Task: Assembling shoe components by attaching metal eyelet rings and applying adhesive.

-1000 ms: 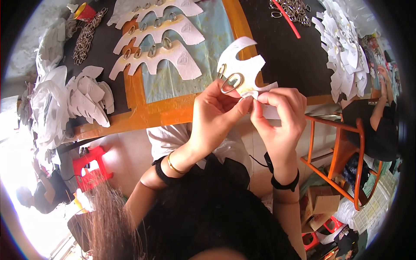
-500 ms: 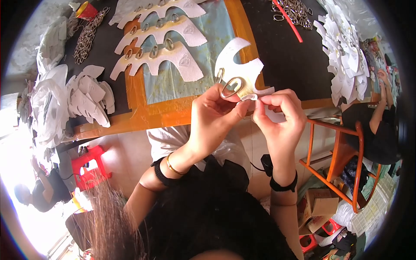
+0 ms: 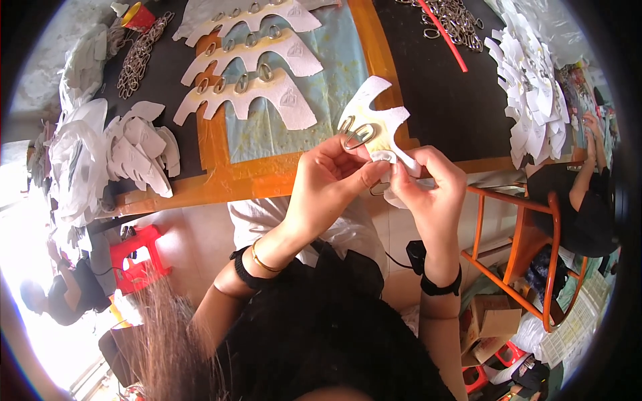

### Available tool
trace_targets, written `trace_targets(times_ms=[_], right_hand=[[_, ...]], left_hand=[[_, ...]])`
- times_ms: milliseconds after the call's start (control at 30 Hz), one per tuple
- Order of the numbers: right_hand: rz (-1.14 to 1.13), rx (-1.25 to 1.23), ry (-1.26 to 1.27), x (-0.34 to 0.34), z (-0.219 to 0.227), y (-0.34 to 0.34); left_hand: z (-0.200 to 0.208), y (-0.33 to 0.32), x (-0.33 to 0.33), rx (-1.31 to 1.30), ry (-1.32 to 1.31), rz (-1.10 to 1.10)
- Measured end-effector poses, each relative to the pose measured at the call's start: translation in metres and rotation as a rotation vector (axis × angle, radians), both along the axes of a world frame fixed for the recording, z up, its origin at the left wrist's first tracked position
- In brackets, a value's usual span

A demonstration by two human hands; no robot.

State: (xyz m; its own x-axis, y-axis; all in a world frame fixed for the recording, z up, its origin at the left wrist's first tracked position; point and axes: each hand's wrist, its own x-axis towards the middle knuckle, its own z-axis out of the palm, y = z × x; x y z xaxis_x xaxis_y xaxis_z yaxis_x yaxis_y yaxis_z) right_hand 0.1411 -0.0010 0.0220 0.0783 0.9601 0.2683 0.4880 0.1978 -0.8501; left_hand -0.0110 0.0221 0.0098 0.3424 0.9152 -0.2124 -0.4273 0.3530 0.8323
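A white cut-out piece (image 3: 374,123) with metal rings (image 3: 358,136) is held above the table (image 3: 267,177) edge, its long axis slanting up and left, notched end away. The left hand (image 3: 331,184) and right hand (image 3: 431,187) pinch its lower tab, fingers (image 3: 374,170) narrow, wrists raised. Three similar pieces (image 3: 247,93) lie beyond; white stacks (image 3: 535,93) sit right.

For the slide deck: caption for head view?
Both hands, left and right, pinch a white cut piece with metal rings above an orange-edged table.
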Motion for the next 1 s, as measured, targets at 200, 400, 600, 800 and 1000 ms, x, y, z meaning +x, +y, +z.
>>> trace_targets(times_ms=[200, 400, 600, 800, 1000], right_hand=[[0.162, -0.305, 0.467, 0.004, 0.002, 0.000], [0.090, -0.335, 0.526, 0.000, -0.007, 0.002], [0.047, -0.170, 0.353, 0.003, 0.009, -0.003], [-0.123, 0.133, -0.106, 0.000, 0.027, -0.006], [-0.055, 0.012, -0.035, -0.003, 0.023, -0.002]], left_hand=[[-0.007, 0.007, -0.016, -0.267, -0.260, -0.319], [-0.003, 0.004, -0.010, -0.169, -0.110, -0.219], [0.001, 0.003, -0.002, -0.061, -0.036, -0.059], [0.000, -0.001, 0.004, 0.074, 0.054, 0.068], [-0.001, -0.006, 0.006, 0.145, 0.021, 0.074]])
